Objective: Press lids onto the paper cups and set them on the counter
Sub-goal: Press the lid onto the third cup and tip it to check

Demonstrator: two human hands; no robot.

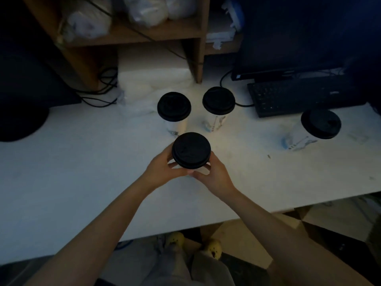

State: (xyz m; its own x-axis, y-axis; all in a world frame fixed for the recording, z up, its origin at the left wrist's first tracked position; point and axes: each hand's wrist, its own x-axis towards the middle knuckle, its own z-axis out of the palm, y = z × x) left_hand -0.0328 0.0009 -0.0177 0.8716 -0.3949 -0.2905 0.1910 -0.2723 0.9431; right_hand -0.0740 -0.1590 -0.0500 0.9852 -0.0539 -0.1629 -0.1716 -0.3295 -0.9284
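A paper cup with a black lid (191,150) stands between my two hands near the middle of the white counter (82,172); its lid hides most of the cup body. My left hand (162,167) wraps its left side and my right hand (212,172) wraps its right side. Behind it stand two more lidded cups, one on the left (174,107) and one on the right (218,101). Another lidded cup (320,123) stands apart at the right.
A black keyboard (288,98) and a dark monitor (299,38) sit at the back right. Wooden shelves (193,32) with plastic bags rise behind the cups. Cables (103,87) trail at the back left beside a dark round object (20,120). The counter's front edge runs below my forearms.
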